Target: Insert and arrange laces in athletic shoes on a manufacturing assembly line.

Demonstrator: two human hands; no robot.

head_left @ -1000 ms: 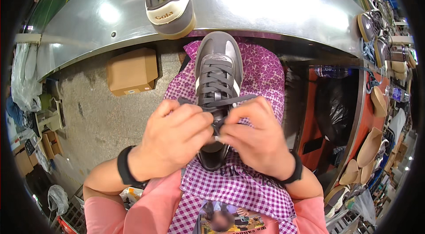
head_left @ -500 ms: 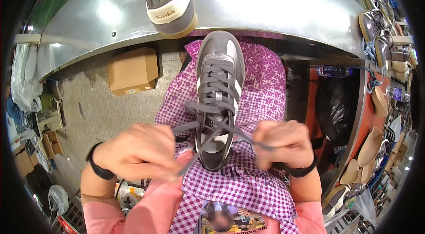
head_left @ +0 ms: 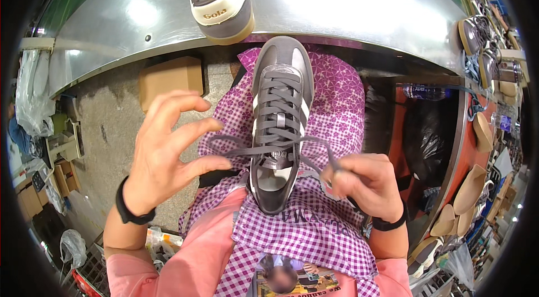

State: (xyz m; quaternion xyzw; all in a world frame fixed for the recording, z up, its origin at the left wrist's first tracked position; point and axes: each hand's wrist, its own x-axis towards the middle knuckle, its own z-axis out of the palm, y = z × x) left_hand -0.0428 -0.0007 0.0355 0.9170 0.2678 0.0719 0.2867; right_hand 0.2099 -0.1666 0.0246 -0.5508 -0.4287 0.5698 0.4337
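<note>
A grey sneaker [head_left: 281,95] with white side stripes rests toe-away on my lap, on a purple and white checked apron [head_left: 337,100]. Its grey shoelace [head_left: 241,150] is crossed over the tongue, with loops reaching out to both sides. My left hand [head_left: 168,154] hovers left of the shoe, thumb and fingers spread in a wide curve around nothing, near the left loop. To the right, my right hand [head_left: 365,182] pinches the other lace end between thumb and curled fingers. A matching sneaker [head_left: 220,2] stands on the metal bench, heel toward me.
The shiny metal bench [head_left: 123,50] spans the far side. A cardboard box [head_left: 170,81] sits on the floor beneath it. On the right, a red-sided shelf holds a black plastic bag [head_left: 429,134], with tan insoles [head_left: 470,187] and several shoes beyond.
My left hand has let go of the lace and opened, moving up and away. The lace now lies crossed over the tongue, while my right hand still pinches its end.
</note>
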